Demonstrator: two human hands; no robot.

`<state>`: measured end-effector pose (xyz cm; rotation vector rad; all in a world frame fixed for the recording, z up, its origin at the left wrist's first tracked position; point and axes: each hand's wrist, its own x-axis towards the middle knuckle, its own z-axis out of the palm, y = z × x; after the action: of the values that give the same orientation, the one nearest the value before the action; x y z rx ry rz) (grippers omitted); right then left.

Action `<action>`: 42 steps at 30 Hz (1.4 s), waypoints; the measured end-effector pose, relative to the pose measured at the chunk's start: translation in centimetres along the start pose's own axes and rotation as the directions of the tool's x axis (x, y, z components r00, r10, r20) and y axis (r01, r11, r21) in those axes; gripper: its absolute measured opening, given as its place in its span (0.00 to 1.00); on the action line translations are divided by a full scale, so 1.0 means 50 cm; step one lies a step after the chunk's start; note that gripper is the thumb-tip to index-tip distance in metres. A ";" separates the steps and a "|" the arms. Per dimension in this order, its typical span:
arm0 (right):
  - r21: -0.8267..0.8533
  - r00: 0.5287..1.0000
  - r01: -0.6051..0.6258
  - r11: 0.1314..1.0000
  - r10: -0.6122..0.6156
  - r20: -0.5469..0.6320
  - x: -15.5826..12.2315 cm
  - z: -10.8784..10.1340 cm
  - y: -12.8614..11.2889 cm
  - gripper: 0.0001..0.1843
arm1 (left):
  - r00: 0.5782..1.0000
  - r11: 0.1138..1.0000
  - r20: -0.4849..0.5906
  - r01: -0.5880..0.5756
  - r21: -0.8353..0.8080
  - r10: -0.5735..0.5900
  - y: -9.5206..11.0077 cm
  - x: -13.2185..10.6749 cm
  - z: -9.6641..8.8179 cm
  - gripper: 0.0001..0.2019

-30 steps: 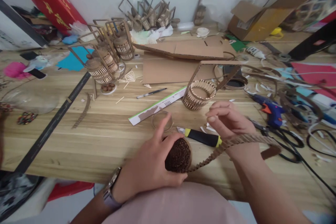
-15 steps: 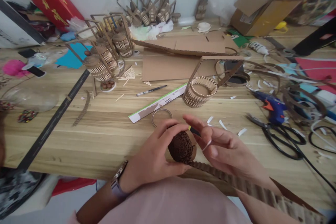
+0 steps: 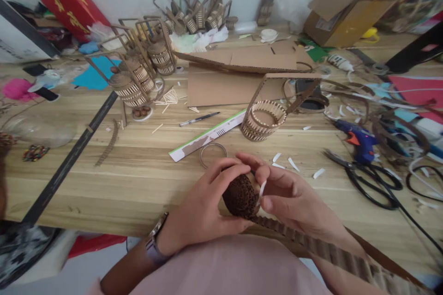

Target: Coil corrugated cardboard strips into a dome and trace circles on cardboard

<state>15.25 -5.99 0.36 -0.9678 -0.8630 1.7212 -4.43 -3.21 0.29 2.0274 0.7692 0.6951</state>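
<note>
My left hand [image 3: 200, 198], with a watch on its wrist, is wrapped round a dark brown coil of rolled corrugated cardboard [image 3: 239, 196]. Its end face, with tight ridged layers, is turned up towards me. From the coil's lower side a loose corrugated cardboard strip [image 3: 311, 245] runs down to the right, across my right forearm. My right hand [image 3: 282, 189] is up against the coil's right side, pinching a thin white strip [image 3: 262, 190] between thumb and fingers. The strip's lower end is at the coil's edge; whether it is stuck there I cannot tell.
Beyond my hands are a metal ring [image 3: 213, 156], a printed paper strip [image 3: 207, 136], a pen [image 3: 200, 119] and a handled basket [image 3: 263, 121]. Scissors [image 3: 367, 177] and a blue glue gun [image 3: 358, 140] lie right. Finished baskets [image 3: 131, 90] stand left; cardboard sheets [image 3: 221, 87] lie behind.
My right hand has moved left, bringing the white strip against the coil's edge. The left hand still grips the coil, barely moved.
</note>
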 end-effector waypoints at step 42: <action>-0.633 0.730 0.510 0.583 -0.682 -0.039 -0.023 0.007 0.011 0.05 | 0.999 0.996 0.003 -0.055 0.072 0.055 0.016 -0.020 0.015 0.38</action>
<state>15.02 -7.30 0.28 -1.1003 -1.3835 0.6857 -4.34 -4.68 0.40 2.1209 0.7501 0.7058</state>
